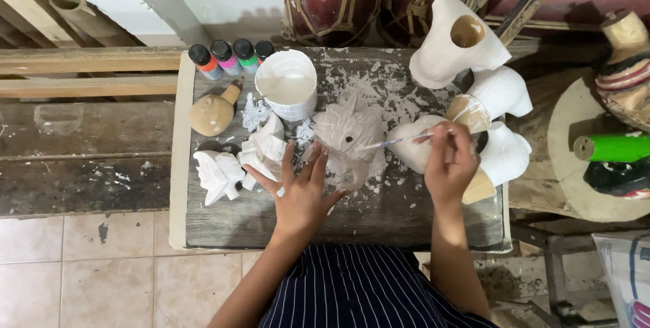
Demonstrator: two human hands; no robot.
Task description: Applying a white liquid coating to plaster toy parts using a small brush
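Painting the carved figure (349, 135) white, the right hand (449, 163) pinches a thin brush (399, 140) while the left hand (302, 189) steadies it with spread fingers; next, more careful strokes seem needed.

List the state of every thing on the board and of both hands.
Left hand: flat, fingers spread, steadying the carving.
Right hand: closed on the brush.
Brush: tip on the carving.
Carving: partly white, wood showing.
Cup: open, white paint inside.
Paint bottles: capped, upright.
Unpainted figure: bare wood, lying down.
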